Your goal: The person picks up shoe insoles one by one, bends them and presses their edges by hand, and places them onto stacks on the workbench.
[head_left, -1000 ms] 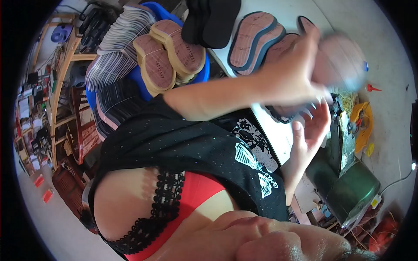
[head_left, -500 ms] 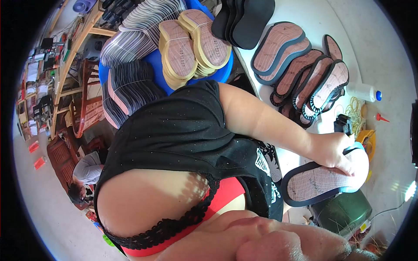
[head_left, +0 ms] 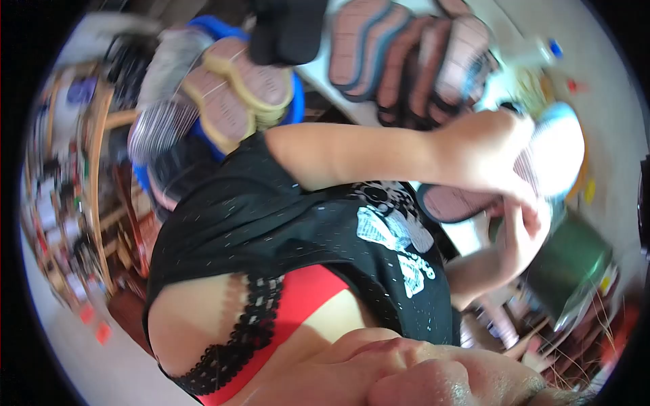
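Note:
A slipper sole [head_left: 448,203] with a pinkish lined face and dark rim lies across both hands at the right. Its far end is pale and washed out by bright light. My left hand [head_left: 497,152] reaches over it with bent fingers closed on its middle. Close below, my right hand [head_left: 523,238] has its fingers curled at the sole's lower edge, touching my left fingertips. Blur hides the exact grip. Several finished-looking dark-edged soles [head_left: 423,64] lie overlapping just above my left hand.
Blue-edged soles [head_left: 359,47] and black soles [head_left: 291,34] lie on the white table [head_left: 349,111]. A blue tub [head_left: 298,101] holds yellow-sided soles [head_left: 254,74]. A white bottle [head_left: 531,53] with a blue cap stands behind the hands. A green box [head_left: 572,260] sits below right.
My right hand has come into view at the sole's lower edge. My left hand has shifted up over the sole. The whole view has turned and blurred.

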Demonstrator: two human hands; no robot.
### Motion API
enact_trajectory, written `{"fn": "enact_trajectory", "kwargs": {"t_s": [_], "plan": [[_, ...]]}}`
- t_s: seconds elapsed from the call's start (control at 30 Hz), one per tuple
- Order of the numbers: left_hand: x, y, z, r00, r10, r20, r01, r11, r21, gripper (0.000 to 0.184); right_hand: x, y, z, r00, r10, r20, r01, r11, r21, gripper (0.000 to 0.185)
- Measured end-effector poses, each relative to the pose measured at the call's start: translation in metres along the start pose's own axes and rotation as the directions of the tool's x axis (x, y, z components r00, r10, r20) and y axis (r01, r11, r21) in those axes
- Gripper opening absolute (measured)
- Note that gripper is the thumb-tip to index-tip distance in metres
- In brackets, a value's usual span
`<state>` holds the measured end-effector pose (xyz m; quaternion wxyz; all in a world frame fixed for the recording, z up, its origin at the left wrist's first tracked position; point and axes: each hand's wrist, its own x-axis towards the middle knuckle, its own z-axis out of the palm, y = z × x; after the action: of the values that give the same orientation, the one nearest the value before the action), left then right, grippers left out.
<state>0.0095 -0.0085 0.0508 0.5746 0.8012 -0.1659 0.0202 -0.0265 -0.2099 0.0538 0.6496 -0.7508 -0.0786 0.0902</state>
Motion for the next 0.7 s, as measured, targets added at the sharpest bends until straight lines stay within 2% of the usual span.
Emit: {"fn": "enact_trajectory", "kwargs": {"t_s": [0.03, 0.07, 0.1, 0.17, 0.23, 0.3, 0.37, 0.47, 0.57, 0.7], "plan": [[0.001, -0.001, 0.003, 0.998, -0.061, -0.004, 0.061, 0.998, -0.014, 0.057, 0.003, -0.011, 0.009, 1.000, 0.031, 0.007, -0.031, 0.999, -0.041, 0.003], [0.005, -0.006, 0.003, 0.995, -0.067, 0.069, 0.083, 0.960, -0.268, 0.051, 0.005, -0.019, 0.019, 0.992, 0.125, -0.018, -0.124, 0.989, 0.077, 0.006], [0.010, -0.010, 0.003, 0.986, -0.070, 0.150, 0.136, 0.860, -0.493, 0.044, 0.009, -0.022, 0.026, 0.978, 0.206, -0.030, -0.195, 0.959, 0.206, 0.009], [0.014, -0.025, 0.016, 0.970, -0.077, 0.233, 0.233, 0.587, -0.776, 0.032, 0.015, 0.009, 0.017, 0.987, 0.087, 0.136, -0.121, 0.954, 0.273, 0.018], [0.011, -0.017, 0.018, 0.975, -0.163, 0.152, 0.221, 0.612, -0.759, 0.025, 0.018, 0.024, 0.020, 0.968, 0.154, 0.200, -0.222, 0.897, 0.382, 0.020], [0.013, -0.024, 0.018, 0.997, -0.055, 0.056, 0.078, 0.806, -0.587, 0.029, 0.017, 0.032, 0.020, 0.965, 0.145, 0.217, -0.227, 0.875, 0.427, 0.024], [0.015, -0.020, 0.028, 0.979, 0.045, -0.199, -0.128, 0.894, -0.428, 0.032, 0.021, 0.031, 0.016, 0.987, 0.111, 0.118, -0.141, 0.948, 0.286, 0.028], [0.030, -0.032, 0.031, 0.991, 0.057, -0.118, -0.098, 0.919, -0.381, 0.029, 0.029, 0.033, 0.017, 0.993, 0.087, -0.081, -0.066, 0.970, 0.233, 0.030], [0.047, -0.041, 0.032, 0.996, -0.094, 0.001, 0.077, 0.809, -0.583, 0.031, 0.034, 0.031, 0.017, 0.981, 0.118, -0.151, -0.072, 0.957, 0.280, 0.032], [0.066, -0.066, 0.038, 0.984, -0.162, -0.068, 0.126, 0.919, -0.373, 0.031, 0.045, 0.044, 0.013, 0.972, 0.081, -0.221, -0.026, 0.970, 0.242, 0.037]]}}
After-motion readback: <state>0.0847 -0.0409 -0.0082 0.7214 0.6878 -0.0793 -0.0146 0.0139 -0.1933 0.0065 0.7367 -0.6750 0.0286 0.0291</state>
